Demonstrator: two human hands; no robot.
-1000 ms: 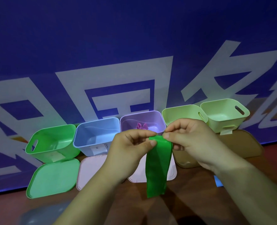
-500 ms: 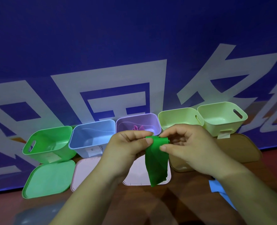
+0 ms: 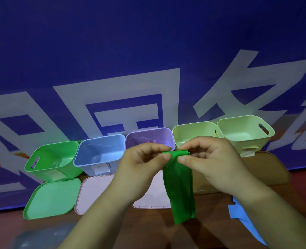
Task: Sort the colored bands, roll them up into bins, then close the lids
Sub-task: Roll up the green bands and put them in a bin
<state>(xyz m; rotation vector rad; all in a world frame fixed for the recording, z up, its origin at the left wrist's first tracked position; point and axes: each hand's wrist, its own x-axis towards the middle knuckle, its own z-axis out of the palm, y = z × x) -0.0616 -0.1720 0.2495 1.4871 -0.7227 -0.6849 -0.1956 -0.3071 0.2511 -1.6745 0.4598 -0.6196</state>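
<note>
A green band [image 3: 180, 187] hangs between my two hands above the table, its top edge rolled into a small tube. My left hand [image 3: 141, 164] pinches the roll's left end and my right hand [image 3: 209, 162] pinches its right end. Behind them stands a row of open bins: green bin [image 3: 49, 160], blue bin [image 3: 98, 151], purple bin [image 3: 148, 139] with a pink band [image 3: 151, 141] inside, and two pale green bins [image 3: 191, 133] [image 3: 245, 132]. A blue band [image 3: 242, 214] lies on the table at the right.
Lids lie in front of the bins: a green lid [image 3: 51, 198], two pink lids [image 3: 93, 193] [image 3: 154, 198] and brown lids [image 3: 267, 168]. A blue banner wall [image 3: 148, 51] stands directly behind the bins. The dark red table [image 3: 130, 229] extends toward me.
The band's hanging tail was shorter half a second ago than a second ago. Both hands still pinch the rolled top edge, with the fingers shifted slightly.
</note>
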